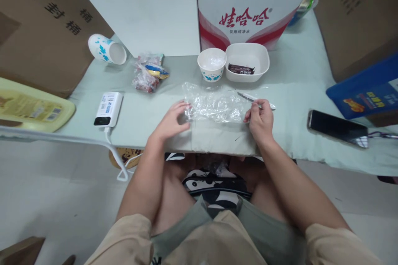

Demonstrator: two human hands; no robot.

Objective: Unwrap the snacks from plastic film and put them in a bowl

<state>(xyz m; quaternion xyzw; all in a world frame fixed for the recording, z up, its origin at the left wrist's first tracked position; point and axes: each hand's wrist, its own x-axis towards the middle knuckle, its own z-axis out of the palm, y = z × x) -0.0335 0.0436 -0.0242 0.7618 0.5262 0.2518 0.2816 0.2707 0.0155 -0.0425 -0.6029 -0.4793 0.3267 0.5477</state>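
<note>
A crumpled clear plastic bag [214, 105] lies spread on the cloth-covered table before me. My left hand [174, 120] is at the bag's left end, its thumb and fingers apart, fingertips at the edge of the film. On the other side, my right hand [261, 120] is closed around the middle of a slim knife [245, 97] with a grey blade and a white handle end. The blade points left and away from me, over the bag's right end. Fingers of that hand also reach the bag's edge; whether they grip it I cannot tell.
Behind the bag stand a paper cup [212, 66] and a white bowl [263, 64] holding a dark wrapped snack [241, 69]. Leftward are bagged snacks [151, 72], a tipped cup [107, 49] and a cabled power bank [108, 109]. A phone [337, 128] lies right; boxes [146, 20] line the back.
</note>
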